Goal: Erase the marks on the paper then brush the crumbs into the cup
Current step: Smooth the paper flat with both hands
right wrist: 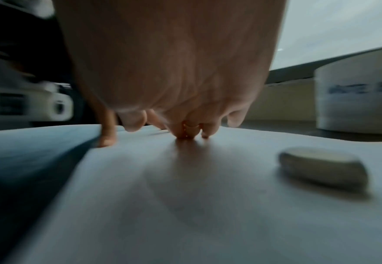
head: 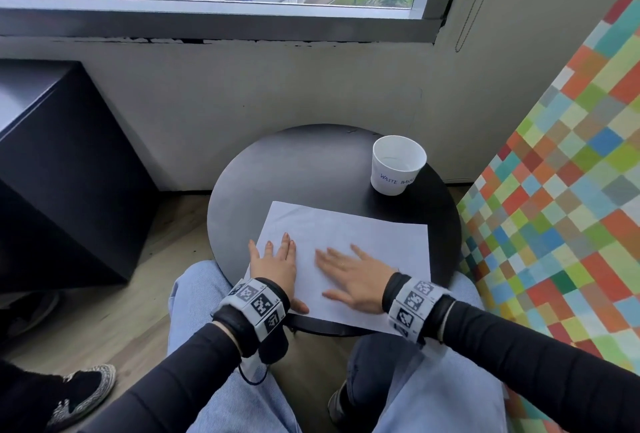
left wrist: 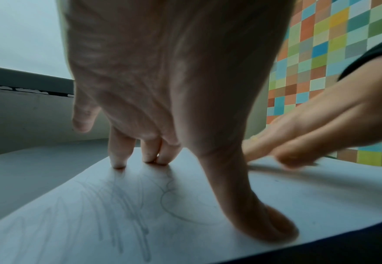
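The paper lies flat on the round black table, its long axis running left to right across the person's lap. Both hands rest palm-down on its near half. The left hand sits at the near left corner, fingers straight and close together, fingertips and thumb pressing the sheet, holding nothing. The right hand lies just beside it toward the centre, fingers straight and slightly spread, angled toward the left hand, also holding nothing. It is blurred in the left wrist view, which suggests it is sweeping.

Faint pencil marks — scribbled strokes and a curved outline — show on the sheet under the left palm, so in my judgement erasing is incomplete. No crumbs can be made out in any view.

The eraser, a pale rounded block, lies on the paper to the right of the right hand, apart from it and hidden under that wrist in the head view. Its long axis runs roughly crosswise to the fingers' direction.

The cup stands upright on the table beyond the paper's far right edge, well apart from both hands — the right hand is the nearer.

Judgement: the right hand must go rightward to the eraser, then carry it left to the marks. The left palm covers them and would need to shift.
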Tool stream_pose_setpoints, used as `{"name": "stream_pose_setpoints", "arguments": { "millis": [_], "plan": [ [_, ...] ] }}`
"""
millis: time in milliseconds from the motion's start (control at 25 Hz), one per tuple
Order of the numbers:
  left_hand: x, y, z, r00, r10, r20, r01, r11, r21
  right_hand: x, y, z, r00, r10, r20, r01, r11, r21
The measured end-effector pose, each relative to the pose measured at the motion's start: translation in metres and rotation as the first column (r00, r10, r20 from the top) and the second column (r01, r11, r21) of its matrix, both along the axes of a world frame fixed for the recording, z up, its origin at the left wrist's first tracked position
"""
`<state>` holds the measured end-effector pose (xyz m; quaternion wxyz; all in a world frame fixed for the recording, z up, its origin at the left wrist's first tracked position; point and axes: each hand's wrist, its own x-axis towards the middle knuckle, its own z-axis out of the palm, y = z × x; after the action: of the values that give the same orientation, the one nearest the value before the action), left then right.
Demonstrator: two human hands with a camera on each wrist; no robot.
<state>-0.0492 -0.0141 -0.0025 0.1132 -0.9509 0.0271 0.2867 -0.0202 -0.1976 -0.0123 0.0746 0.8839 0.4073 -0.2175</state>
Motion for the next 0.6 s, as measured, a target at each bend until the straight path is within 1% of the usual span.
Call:
{"name": "stream_pose_setpoints", "arguments": {
  "millis": [40, 80, 120, 160, 200, 240, 280, 320, 360, 400, 440, 480, 520, 560, 600],
  "plan": [
    [0.0, 0.0, 0.0, 1.0, -0.001, -0.002, 0.001, 1.0, -0.002, 0.015, -0.004, -0.002, 0.986, -0.158, 0.047, 0.159, 0.987, -0.022],
    [0.0, 0.0, -0.001, 1.0, 0.001, -0.003, -0.001, 1.0, -0.005, 0.027, -0.008, 0.002, 0.947, -0.304, 0.103, 0.308, 0.951, -0.027],
    [0.0, 0.0, -0.001, 1.0, 0.001, -0.005, -0.001, 1.0, -0.007, 0.033, -0.009, 0.004, 0.919, -0.375, 0.122, 0.378, 0.926, -0.004],
    [0.0, 0.0, -0.001, 1.0, 0.002, -0.006, -0.002, 1.0, -0.008, 0.033, -0.007, 0.003, 0.931, -0.356, 0.084, 0.354, 0.934, 0.042],
    [0.001, 0.001, -0.002, 1.0, 0.001, -0.003, -0.001, 1.0, -0.004, 0.026, -0.001, -0.002, 0.962, -0.273, 0.025, 0.27, 0.959, 0.083],
    [0.001, 0.001, -0.003, 1.0, -0.001, 0.002, 0.001, 1.0, -0.002, 0.011, 0.007, -0.002, 0.984, -0.179, -0.016, 0.179, 0.98, 0.083],
    [0.001, 0.001, -0.003, 1.0, -0.002, 0.005, 0.002, 1.0, -0.002, 0.003, 0.012, 0.0, 0.991, -0.124, -0.048, 0.128, 0.988, 0.082],
    [0.001, 0.002, -0.004, 1.0, -0.001, 0.007, 0.001, 1.0, -0.006, 0.008, 0.012, -0.001, 0.983, -0.181, -0.033, 0.183, 0.979, 0.091],
    [0.001, 0.002, -0.004, 1.0, 0.002, 0.007, -0.002, 1.0, -0.014, 0.021, 0.008, -0.002, 0.941, -0.339, -0.005, 0.338, 0.938, 0.08],
    [0.001, 0.002, -0.005, 1.0, 0.004, 0.005, -0.004, 1.0, -0.021, 0.031, 0.003, 0.006, 0.873, -0.488, 0.018, 0.485, 0.871, 0.07],
    [0.001, 0.003, -0.005, 1.0, 0.003, 0.001, -0.003, 1.0, -0.024, 0.036, 0.001, 0.008, 0.84, -0.542, 0.021, 0.539, 0.838, 0.086],
    [0.0, 0.002, -0.005, 1.0, 0.001, -0.002, -0.001, 1.0, -0.021, 0.035, 0.001, 0.007, 0.866, -0.5, -0.002, 0.496, 0.86, 0.12],
    [0.0, 0.002, -0.004, 1.0, -0.004, -0.001, 0.004, 1.0, -0.01, 0.028, 0.004, 0.002, 0.919, -0.394, -0.037, 0.395, 0.91, 0.125],
    [0.0, 0.002, -0.004, 1.0, -0.007, 0.001, 0.007, 1.0, -0.001, 0.015, 0.008, 0.0, 0.957, -0.279, -0.079, 0.285, 0.954, 0.089],
    [0.001, 0.001, -0.003, 1.0, -0.008, 0.005, 0.008, 1.0, 0.007, 0.01, 0.007, 0.001, 0.968, -0.225, -0.112, 0.233, 0.97, 0.064]
  ]
}}
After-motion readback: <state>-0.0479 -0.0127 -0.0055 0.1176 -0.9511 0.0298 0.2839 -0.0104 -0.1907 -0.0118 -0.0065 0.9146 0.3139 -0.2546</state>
